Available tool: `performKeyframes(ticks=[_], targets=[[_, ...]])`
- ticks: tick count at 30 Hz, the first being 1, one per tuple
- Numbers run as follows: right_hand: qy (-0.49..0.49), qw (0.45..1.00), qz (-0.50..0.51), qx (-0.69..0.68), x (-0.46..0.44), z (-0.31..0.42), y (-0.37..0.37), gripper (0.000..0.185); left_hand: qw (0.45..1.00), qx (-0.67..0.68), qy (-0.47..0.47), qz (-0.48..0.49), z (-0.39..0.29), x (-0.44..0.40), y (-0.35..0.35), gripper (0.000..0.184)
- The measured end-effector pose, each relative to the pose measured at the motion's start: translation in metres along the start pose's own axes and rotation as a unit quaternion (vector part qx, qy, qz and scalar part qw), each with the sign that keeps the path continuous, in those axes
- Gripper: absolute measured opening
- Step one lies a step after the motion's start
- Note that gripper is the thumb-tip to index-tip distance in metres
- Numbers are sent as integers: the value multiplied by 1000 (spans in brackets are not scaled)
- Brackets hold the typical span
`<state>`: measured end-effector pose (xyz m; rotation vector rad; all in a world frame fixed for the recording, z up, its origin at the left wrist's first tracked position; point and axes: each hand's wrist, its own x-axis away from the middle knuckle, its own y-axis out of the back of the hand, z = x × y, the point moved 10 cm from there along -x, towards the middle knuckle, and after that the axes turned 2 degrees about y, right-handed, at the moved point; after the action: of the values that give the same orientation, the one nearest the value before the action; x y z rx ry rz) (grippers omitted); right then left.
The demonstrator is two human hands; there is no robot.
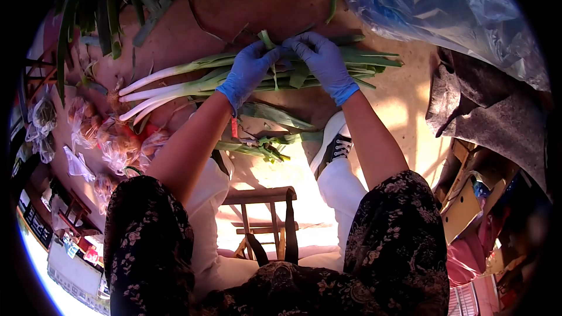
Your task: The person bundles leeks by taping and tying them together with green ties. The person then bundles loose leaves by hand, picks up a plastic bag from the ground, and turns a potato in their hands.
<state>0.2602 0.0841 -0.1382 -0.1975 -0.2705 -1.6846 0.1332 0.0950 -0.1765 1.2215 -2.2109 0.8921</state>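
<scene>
A bunch of leeks point(175, 90) lies across the floor in front of me, white root ends to the left and green tops to the right. My left hand point(252, 71), in a blue glove, is over the middle of the bunch, its fingers pinched on a green leaf strip point(266, 39). Part of the strip hangs down over the stalks. My right hand point(324, 65), also gloved, meets the left at the fingertips above the green tops. Its fingers are closed, and what is between them is hidden.
Loose leaves and trimmings point(263, 147) lie nearer my shoes point(335, 143). More long green leaves point(108, 9) are at upper left, above bagged produce point(114, 143). A clear plastic sheet point(451, 11) and dark cloth point(486, 102) are on the right, with cardboard point(459, 213) below.
</scene>
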Motion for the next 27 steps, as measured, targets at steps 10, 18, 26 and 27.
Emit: performKeyframes(ticks=[10,18,26,27], targets=[[-1,986,13,163,14,-45,-14,22,974,-198,-115,9,-29,2,-17,24],[147,975,31,161,26,-6,-28,15,810,-541,-227,2,-70,1,-19,20],[273,788,131,536,30,15,-73,16,896,-420,-134,47,-58,-15,-23,21],[252,786,118,552,22,15,-72,15,900,-417,-119,53,-57,-14,-24,23]])
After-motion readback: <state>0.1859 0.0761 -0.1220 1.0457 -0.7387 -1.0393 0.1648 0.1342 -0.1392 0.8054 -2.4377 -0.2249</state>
